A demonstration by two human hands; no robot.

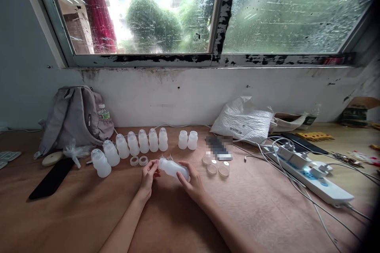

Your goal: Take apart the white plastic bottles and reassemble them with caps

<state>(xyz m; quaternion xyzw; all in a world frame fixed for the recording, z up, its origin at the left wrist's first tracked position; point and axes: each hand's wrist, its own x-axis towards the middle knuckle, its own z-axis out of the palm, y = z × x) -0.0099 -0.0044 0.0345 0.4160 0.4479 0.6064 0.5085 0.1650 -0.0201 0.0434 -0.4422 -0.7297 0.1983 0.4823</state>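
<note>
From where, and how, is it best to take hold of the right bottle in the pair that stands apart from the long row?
I would grip the right bottle around its rounded body, below the rim, coming from its right. It stands upright with that side free, while the neighbouring bottle stands close on its left.

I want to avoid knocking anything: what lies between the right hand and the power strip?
Head view: clear caps and white cables, with a dark blurred item behind the caps.
</note>
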